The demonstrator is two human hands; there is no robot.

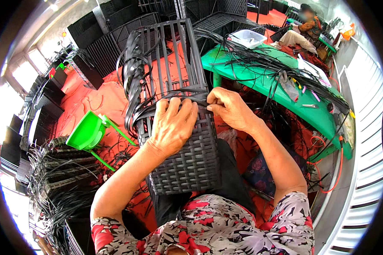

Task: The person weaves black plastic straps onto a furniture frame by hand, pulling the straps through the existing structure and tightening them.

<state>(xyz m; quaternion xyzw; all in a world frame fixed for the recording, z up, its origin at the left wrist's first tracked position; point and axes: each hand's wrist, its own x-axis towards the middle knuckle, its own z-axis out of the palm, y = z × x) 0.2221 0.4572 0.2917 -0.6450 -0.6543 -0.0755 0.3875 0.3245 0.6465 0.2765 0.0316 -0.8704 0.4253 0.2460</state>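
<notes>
A black rattan frame leans upright across my lap, its lower half woven in a tight basket pattern. Above the weave, bare dark slats show red floor between them. Flat black plastic strips cross the slats at the upper edge of the weaving. My left hand lies over the frame, fingers curled down onto these strips. At the frame's right edge, my right hand pinches a strip between thumb and bent fingers. A looped bundle of black strips hangs along the frame's left side.
A green table at right carries loose strips, a white plastic tub and scissors. A tipped green plastic chair and a stack of woven pieces stand left. Another person sits far right.
</notes>
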